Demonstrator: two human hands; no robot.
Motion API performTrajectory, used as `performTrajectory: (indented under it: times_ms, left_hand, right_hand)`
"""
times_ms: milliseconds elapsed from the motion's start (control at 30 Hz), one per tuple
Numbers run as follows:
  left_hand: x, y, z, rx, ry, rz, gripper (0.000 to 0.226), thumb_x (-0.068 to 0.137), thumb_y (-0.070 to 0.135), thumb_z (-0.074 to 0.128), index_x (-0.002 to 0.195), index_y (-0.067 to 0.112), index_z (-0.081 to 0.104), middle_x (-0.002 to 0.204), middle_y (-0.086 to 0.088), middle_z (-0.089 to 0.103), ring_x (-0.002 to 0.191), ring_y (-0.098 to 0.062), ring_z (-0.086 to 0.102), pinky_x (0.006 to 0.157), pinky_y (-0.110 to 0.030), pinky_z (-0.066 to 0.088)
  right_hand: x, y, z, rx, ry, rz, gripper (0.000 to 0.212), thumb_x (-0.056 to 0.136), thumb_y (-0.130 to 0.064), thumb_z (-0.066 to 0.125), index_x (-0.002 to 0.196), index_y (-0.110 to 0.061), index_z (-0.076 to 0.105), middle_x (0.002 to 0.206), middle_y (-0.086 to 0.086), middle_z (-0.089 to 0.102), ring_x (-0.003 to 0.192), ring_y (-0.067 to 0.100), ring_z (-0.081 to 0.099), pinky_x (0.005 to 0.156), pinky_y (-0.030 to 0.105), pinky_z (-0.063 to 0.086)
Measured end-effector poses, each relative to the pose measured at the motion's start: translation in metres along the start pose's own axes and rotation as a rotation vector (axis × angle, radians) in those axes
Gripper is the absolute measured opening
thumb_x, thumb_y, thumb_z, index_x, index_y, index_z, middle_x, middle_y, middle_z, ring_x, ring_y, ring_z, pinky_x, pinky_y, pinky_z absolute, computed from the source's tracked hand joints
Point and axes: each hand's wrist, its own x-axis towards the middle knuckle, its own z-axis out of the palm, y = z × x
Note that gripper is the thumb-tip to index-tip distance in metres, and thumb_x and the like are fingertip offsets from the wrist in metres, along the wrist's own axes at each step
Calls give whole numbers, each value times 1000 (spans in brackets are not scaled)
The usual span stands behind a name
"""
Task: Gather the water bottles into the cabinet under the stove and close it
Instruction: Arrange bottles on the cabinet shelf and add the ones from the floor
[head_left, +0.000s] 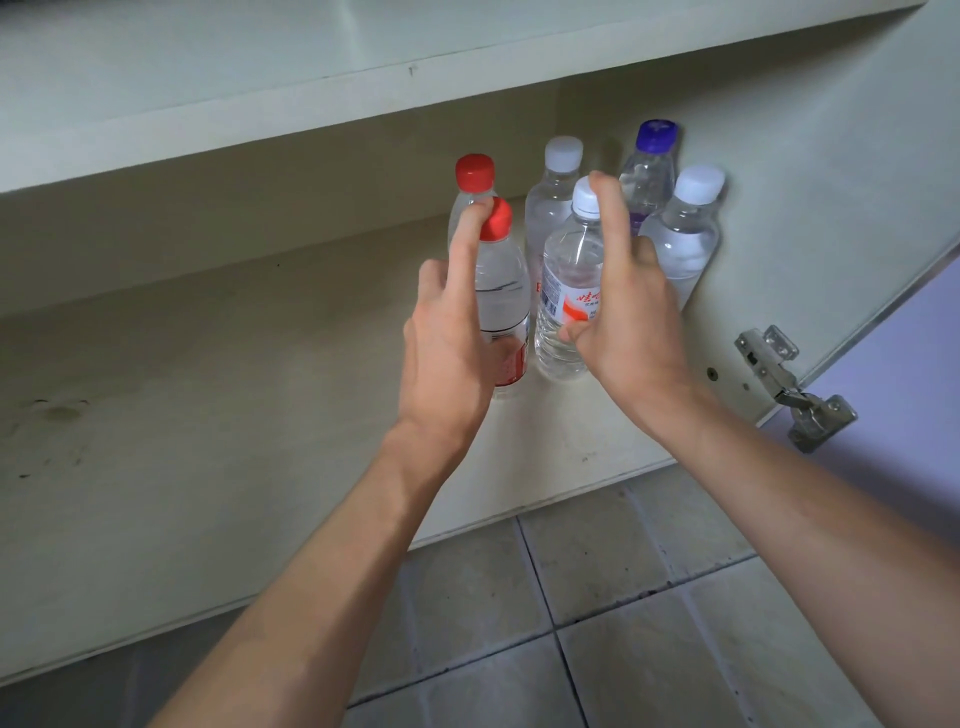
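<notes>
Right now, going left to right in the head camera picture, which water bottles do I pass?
back red-capped bottle, front red-capped bottle, back white-capped bottle, front white-capped bottle, purple-capped bottle, rightmost white-capped bottle

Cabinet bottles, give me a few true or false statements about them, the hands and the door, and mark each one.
1. Six bottles stand upright inside the cabinet. True.
2. Every cap is white. False: two are red, three white, one purple.
3. The left hand holds the front red-capped bottle. True.
4. The right hand holds the purple-capped bottle. False: it holds the front white-capped bottle.
5. The cabinet door is shut. False: the door stands open, its hinge exposed.
</notes>
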Motion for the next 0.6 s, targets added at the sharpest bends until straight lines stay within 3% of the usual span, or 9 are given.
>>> performTrajectory:
  times_ms: [133,300,433,600]
  left_hand:
    - [-2,-1,3,22,13,2,130,78,2,90,164,69,20,110,3,56,90,-5,60,70,-14,49]
    - [-1,-1,3,24,21,-8,131,77,0,89,166,67,20,108,4,55,107,4,53,70,-5,47]
    - [-1,7,-2,24,-10,-25,131,78,1,88,166,68,18,107,6,54,90,-5,59,67,-13,45]
    - [-13,16,-20,112,-29,-39,141,75,10,95,171,66,9,108,6,58,82,-12,59,72,-41,57]
  right_hand:
    - [2,-2,1,-1,4,13,131,82,16,79,160,-57,2,128,15,57,101,43,69,85,57,60]
    - [1,-3,0,13,12,30,130,83,15,79,164,-55,6,127,15,58,100,40,69,87,55,60]
    - [-2,-7,-3,27,-2,15,130,87,12,77,167,-56,1,132,16,58,102,41,69,88,57,59]
    - [-25,-8,-8,105,-22,10,138,86,1,88,170,-55,-7,141,13,59,115,41,68,91,56,59]
